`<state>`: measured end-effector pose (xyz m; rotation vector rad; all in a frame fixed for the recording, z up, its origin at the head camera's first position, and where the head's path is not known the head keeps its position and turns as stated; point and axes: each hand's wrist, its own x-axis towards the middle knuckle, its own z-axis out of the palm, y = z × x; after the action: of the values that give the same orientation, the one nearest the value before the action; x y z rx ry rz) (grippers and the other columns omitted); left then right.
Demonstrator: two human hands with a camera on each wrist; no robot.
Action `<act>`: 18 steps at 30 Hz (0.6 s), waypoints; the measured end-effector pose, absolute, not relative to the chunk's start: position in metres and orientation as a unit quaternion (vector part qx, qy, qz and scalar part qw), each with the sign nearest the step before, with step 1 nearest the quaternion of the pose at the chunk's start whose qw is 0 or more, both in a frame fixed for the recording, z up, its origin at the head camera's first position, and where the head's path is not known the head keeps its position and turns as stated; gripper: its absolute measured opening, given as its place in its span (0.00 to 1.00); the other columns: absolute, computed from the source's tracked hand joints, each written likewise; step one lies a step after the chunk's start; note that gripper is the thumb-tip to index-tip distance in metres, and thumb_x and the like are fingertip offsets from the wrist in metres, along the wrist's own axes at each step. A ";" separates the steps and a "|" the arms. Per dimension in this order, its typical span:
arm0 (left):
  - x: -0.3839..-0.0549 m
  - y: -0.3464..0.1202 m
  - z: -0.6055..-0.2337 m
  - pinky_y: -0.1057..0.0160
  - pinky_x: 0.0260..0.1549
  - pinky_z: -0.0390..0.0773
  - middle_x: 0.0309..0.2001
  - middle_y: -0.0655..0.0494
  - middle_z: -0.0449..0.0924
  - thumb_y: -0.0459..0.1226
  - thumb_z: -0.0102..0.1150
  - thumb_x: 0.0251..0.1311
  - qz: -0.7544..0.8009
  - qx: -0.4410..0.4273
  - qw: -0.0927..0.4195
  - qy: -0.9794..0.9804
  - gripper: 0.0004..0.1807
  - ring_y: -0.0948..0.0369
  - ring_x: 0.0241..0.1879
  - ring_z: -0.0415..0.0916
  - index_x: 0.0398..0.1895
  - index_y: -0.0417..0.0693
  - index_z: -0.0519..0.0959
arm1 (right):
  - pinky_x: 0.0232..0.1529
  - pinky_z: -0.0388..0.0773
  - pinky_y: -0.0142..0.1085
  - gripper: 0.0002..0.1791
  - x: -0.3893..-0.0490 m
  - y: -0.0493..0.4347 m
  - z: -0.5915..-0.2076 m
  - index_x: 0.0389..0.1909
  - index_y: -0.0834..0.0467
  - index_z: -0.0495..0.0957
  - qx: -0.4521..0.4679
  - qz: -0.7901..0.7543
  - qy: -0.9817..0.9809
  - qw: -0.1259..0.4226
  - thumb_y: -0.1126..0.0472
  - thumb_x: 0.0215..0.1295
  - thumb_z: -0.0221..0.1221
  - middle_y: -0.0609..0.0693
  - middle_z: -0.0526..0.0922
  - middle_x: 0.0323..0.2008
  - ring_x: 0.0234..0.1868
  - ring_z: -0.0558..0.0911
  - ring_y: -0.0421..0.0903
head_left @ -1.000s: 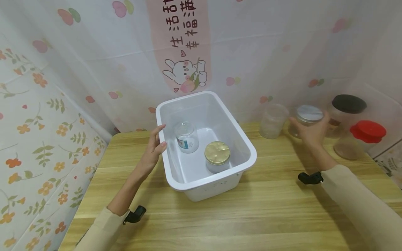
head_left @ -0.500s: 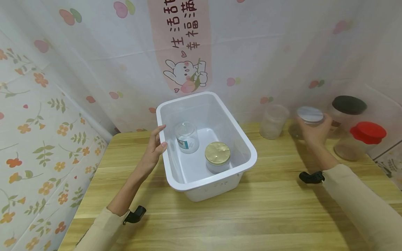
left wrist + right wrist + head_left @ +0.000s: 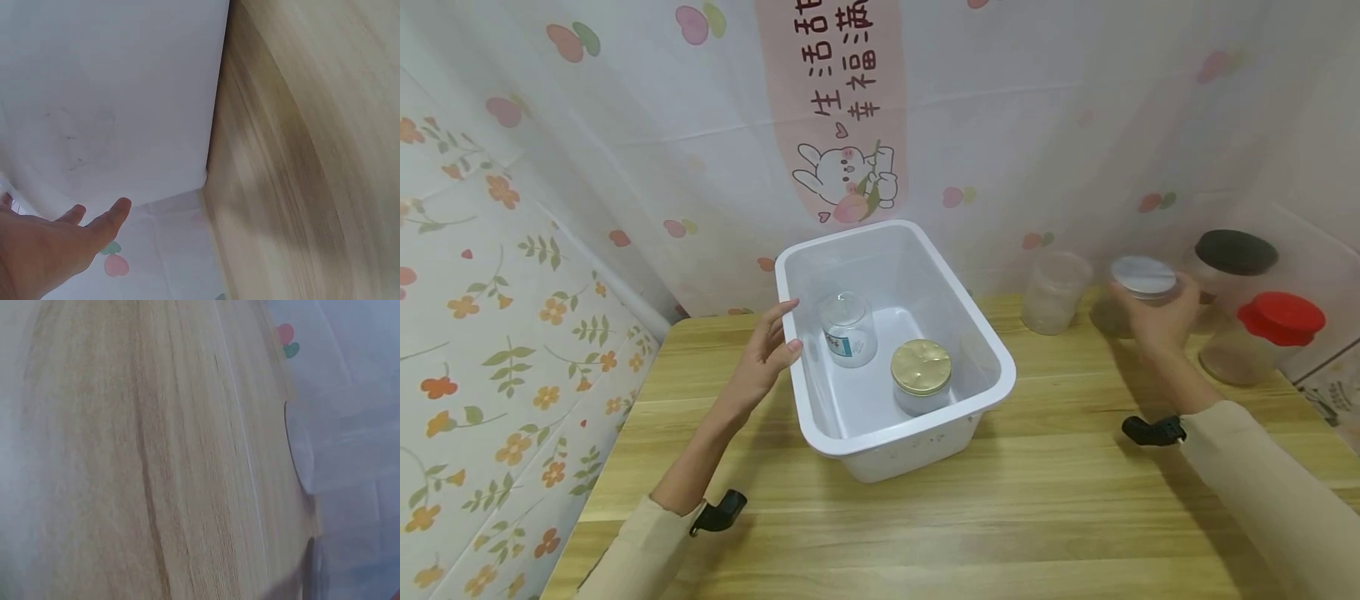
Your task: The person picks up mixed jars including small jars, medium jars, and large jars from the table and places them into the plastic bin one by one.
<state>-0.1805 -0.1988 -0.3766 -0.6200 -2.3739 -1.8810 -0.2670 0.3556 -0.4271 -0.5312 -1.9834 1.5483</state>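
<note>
In the head view my left hand (image 3: 763, 358) holds the left rim of a white plastic tub (image 3: 906, 446), thumb over the rim. In the left wrist view its fingers (image 3: 106, 222) lie along the tub's outer wall. My right hand (image 3: 1165, 321) grips a clear jar with a silver lid (image 3: 1142, 275) at the back right; the hand hides part of the jar. The right wrist view catches only that jar's lower end (image 3: 350, 565). Inside the tub stand a clear jar with a blue label (image 3: 850, 337) and a gold-lidded jar (image 3: 921, 371).
A clear lidless container (image 3: 1054, 296) stands left of the gripped jar. To its right are a black-lidded jar (image 3: 1234, 254) and a red-lidded jar (image 3: 1279, 318). A patterned curtain (image 3: 1000, 100) hangs behind the wooden table (image 3: 1037, 517).
My right thumb and fingers have closed in around the silver-lidded jar, which has barely shifted. My left hand stays on the tub's rim.
</note>
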 end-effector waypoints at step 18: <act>-0.182 -0.199 -0.379 0.33 0.57 0.65 0.75 0.34 0.52 0.36 0.47 0.71 -0.611 -0.207 0.023 -0.764 0.31 0.36 0.72 0.52 0.77 0.53 0.56 | 0.67 0.56 0.34 0.46 -0.249 0.352 -0.410 0.71 0.52 0.64 -0.170 0.560 -0.761 0.279 0.52 0.53 0.76 0.43 0.66 0.65 0.66 0.62 0.42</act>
<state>-0.1819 -0.1987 -0.3786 -0.6410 -2.3641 -1.8923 -0.2492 0.3517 -0.4103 -0.4554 -2.0424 1.5022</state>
